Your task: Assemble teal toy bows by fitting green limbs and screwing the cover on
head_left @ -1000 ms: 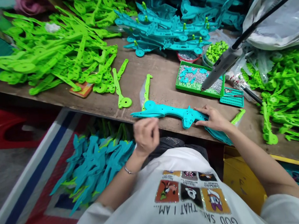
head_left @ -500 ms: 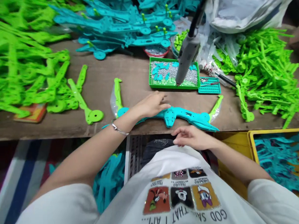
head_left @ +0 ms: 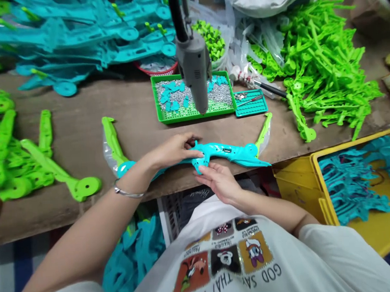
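Observation:
A turquoise toy bow [head_left: 235,152] with lime green limbs at both ends lies near the front edge of the table. My left hand [head_left: 174,152] comes over it from the left, with thumb and fingers closed around its middle. From below, my right hand [head_left: 219,180] pinches the short handle part at the bow's centre. The left hand and wrist hide part of the bow's left half. Above the table hangs a grey electric screwdriver [head_left: 195,73], its tip over a green tray [head_left: 177,117] of screws and small turquoise pieces.
A small teal tray [head_left: 251,105] holds a thin tool. Lime green parts [head_left: 324,67] are heaped at right, others [head_left: 8,158] at left. Turquoise bow bodies [head_left: 96,34] are stacked behind. A yellow crate [head_left: 323,192] with turquoise parts stands below the table's right side.
My right hand has risen from the table edge onto the bow's handle. My left hand has closed on the bow's middle. The view has turned to the right.

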{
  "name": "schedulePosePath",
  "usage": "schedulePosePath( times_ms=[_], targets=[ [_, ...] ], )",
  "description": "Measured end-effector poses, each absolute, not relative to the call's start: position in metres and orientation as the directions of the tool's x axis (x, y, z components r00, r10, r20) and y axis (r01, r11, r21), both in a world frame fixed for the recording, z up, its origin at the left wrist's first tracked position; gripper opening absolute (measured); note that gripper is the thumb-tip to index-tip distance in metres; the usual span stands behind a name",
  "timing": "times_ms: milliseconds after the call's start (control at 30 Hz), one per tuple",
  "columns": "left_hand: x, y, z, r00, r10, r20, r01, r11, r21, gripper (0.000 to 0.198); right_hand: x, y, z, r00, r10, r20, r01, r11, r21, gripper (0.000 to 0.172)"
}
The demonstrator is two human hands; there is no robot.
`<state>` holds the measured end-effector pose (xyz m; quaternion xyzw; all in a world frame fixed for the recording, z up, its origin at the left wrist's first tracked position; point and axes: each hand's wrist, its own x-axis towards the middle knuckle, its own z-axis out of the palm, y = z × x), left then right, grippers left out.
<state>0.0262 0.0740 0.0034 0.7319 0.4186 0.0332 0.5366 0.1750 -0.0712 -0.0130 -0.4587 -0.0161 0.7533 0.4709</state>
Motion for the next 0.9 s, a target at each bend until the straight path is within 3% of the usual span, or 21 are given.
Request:
schedulePosePath(
  times_ms=[167,233,367,567,733,833,900],
  targets=[
    [0.02,0.079,0.004,0.687,0.605,-0.402,0.588,-0.138,0.797,0.081,0.162,-0.063,-0.031,-0.077,0.738,-0.67,-0.698,-0.52,-0.493,0.057],
    [0.029,0.085,0.01,0.716,0.582,-0.387,0.605,-0.238,0.76,0.081,0.16,-0.062,-0.036,-0.091,0.749,-0.657,-0.697,-0.519,-0.495,0.06],
    [0.09,0.09,0.027,0.77,0.546,-0.329,0.612,-0.49,0.62,0.062,0.156,-0.061,-0.039,-0.086,0.757,-0.647,-0.697,-0.51,-0.504,0.059],
    [0.195,0.064,0.024,0.679,0.545,-0.493,0.734,-0.521,0.436,0.089,0.153,-0.056,-0.038,0.032,0.812,-0.583,-0.665,-0.418,-0.619,0.049],
    [0.206,0.054,0.011,0.672,0.545,-0.502,0.74,-0.533,0.411,0.087,0.155,-0.048,-0.047,0.172,0.865,-0.472,-0.541,-0.317,-0.779,0.038],
    [0.2,0.06,0.012,0.676,0.562,-0.477,0.737,-0.534,0.416,0.08,0.174,-0.056,-0.039,0.013,0.905,-0.425,-0.613,-0.328,-0.719,0.044],
    [0.195,0.066,0.015,0.665,0.594,-0.453,0.747,-0.532,0.398,0.078,0.2,-0.07,-0.028,-0.145,0.872,-0.468,-0.705,-0.423,-0.569,0.053]
  ],
)
